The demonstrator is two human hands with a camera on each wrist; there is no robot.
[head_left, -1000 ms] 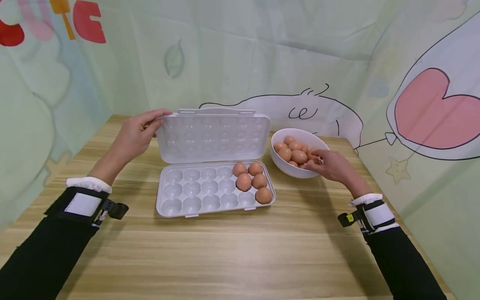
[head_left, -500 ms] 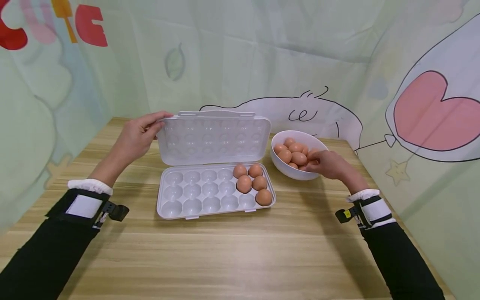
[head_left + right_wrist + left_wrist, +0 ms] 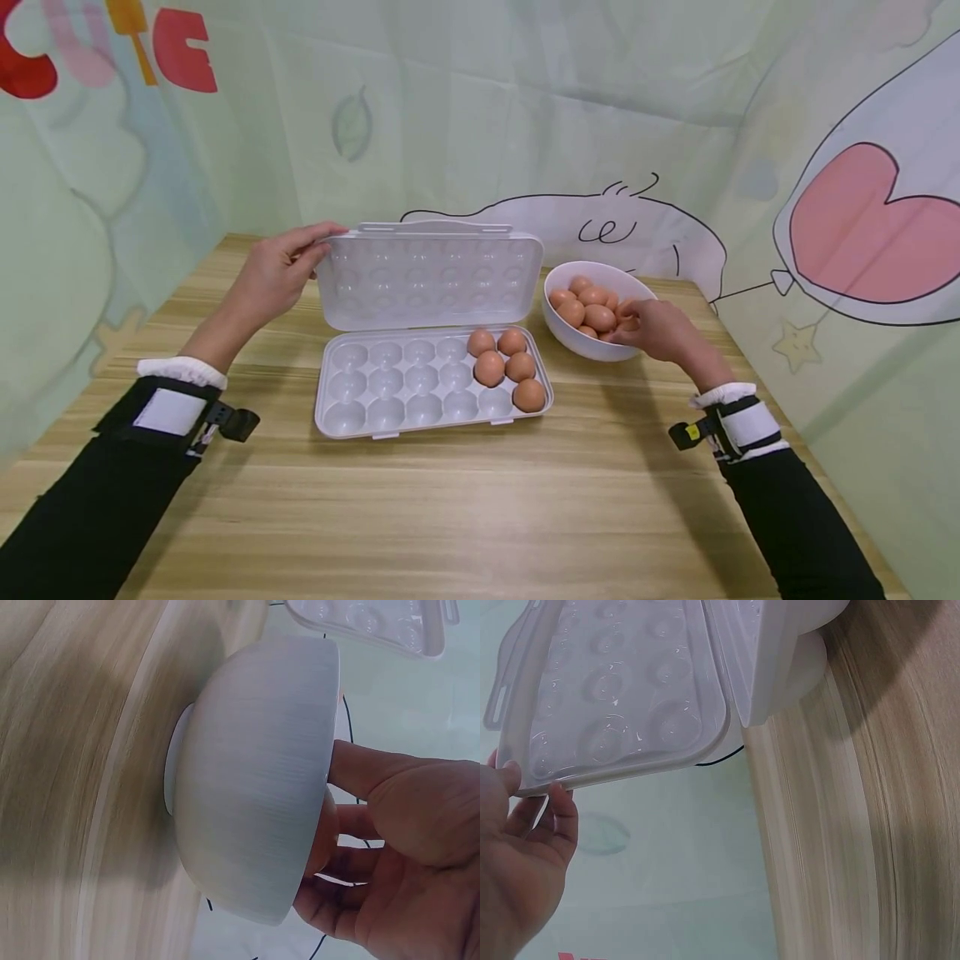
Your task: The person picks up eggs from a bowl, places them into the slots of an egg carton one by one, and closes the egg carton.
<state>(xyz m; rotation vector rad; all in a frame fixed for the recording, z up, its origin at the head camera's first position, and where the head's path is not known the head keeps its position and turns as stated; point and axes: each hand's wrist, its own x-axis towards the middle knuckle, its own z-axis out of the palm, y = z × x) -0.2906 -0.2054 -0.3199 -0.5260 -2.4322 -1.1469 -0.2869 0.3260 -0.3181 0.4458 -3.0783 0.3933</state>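
1. The left hand (image 3: 276, 275) is pinching the raised lid (image 3: 431, 279) at its upper left corner, thumb against fingers, just as a second ago.
2. The right hand (image 3: 658, 333) is reaching over the right rim of the bowl (image 3: 592, 351), fingers curling round an egg (image 3: 325, 836); the rim is hiding some fingertips.
3. Its wrist is now sitting slightly further in toward the bowl, while its fingers are staying near the same spot.
4. More eggs (image 3: 599, 317) are lying heaped in the bowl, just right of the tray (image 3: 420, 431).
5. Five are occupying the tray's right end, as before: two back, two middle, one front.
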